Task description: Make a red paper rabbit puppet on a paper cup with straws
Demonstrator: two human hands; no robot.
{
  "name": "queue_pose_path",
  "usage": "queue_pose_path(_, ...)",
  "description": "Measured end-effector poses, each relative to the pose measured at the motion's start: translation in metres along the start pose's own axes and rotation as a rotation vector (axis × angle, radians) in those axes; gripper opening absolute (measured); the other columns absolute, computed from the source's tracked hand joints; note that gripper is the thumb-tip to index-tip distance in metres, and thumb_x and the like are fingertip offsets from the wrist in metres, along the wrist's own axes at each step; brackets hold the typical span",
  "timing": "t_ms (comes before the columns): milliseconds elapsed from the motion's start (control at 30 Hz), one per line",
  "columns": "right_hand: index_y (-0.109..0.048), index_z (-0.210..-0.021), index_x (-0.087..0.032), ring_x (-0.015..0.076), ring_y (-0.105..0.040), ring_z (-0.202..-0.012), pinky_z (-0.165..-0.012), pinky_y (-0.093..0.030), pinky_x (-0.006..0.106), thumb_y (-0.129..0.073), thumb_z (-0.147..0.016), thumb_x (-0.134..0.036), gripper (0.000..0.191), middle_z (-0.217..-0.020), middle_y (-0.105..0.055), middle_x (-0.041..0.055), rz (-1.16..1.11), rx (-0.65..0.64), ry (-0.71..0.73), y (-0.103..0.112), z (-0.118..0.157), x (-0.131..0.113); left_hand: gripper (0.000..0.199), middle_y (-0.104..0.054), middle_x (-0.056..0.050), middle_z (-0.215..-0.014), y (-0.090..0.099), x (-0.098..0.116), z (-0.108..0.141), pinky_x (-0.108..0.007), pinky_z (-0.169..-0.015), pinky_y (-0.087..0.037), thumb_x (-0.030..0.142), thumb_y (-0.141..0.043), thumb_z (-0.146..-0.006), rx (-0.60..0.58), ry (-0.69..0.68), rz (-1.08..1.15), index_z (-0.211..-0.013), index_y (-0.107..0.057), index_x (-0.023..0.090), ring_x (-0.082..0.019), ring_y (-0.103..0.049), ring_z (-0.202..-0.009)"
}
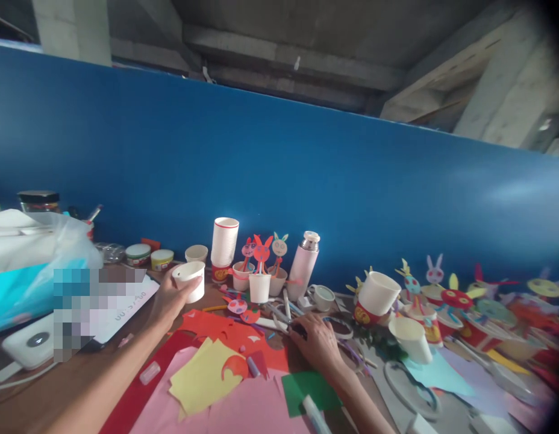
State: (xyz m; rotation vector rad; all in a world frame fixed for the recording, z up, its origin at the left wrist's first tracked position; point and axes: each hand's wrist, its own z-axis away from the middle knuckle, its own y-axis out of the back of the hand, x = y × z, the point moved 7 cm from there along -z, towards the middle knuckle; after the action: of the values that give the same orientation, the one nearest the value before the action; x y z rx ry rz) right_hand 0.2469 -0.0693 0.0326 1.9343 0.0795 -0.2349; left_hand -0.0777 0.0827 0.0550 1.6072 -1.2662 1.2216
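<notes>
Blue partition (261,150); left fingers (194,286) curled round white cup (193,270)

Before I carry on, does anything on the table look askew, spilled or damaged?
The yellow paper lies askew across the pink paper, its sheets unaligned. Beyond it, the orange-red sheet has irregular, cut-looking edges. I see no spill.

Head cam, wide, faces fwd & slightly down: L hand (182,288) & R hand (318,339) close, table (17,413) below, blue partition (261,150) behind, ceiling (315,21) up top.
</notes>
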Motion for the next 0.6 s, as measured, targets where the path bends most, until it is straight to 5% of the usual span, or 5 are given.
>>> queue_pose_path(133,-0.06,-0.091,-0.026,0.0214,-0.05,-0.093,-0.076,-0.029,0.031,-0.05,-0.076,-0.03,0.019,-0.092,-0.062,0.0022,0.024,-0.028,-0.008,-0.003,0.0,0.002,0.062,-0.061,-0.009,-0.096,-0.002,-0.018,0.002,-0.031,-0.065,-0.051,0.041,-0.069,-0.053,0.019,0.063,-0.217,-0.106,-0.05,0.017,-0.023,-0.06,-0.084)
queue_pose_path(400,-0.061,-0.092,-0.026,0.0221,-0.049,-0.096,-0.077,-0.028,0.032,-0.048,-0.069,-0.019,0.028,-0.094,-0.061,0.0041,0.109,-0.078,-0.025,-0.003,-0.001,0.006,0.058,-0.061,-0.01,-0.093,-0.005,-0.009,0.011,-0.029,-0.057,-0.051,0.036,-0.068,-0.052,0.006,0.074,-0.279,-0.102,-0.05,0.014,-0.024,-0.061,-0.079)
queue_pose_path(600,-0.061,-0.094,-0.025,0.0242,-0.05,-0.095,-0.079,-0.029,0.035,-0.048,-0.063,-0.017,0.035,-0.095,-0.062,0.0055,0.162,-0.117,-0.029,-0.001,0.001,0.008,0.064,-0.059,-0.01,-0.096,-0.001,-0.027,-0.001,-0.034,-0.073,-0.049,0.039,-0.068,-0.051,0.016,0.046,-0.321,-0.106,-0.047,0.014,-0.025,-0.059,-0.086)
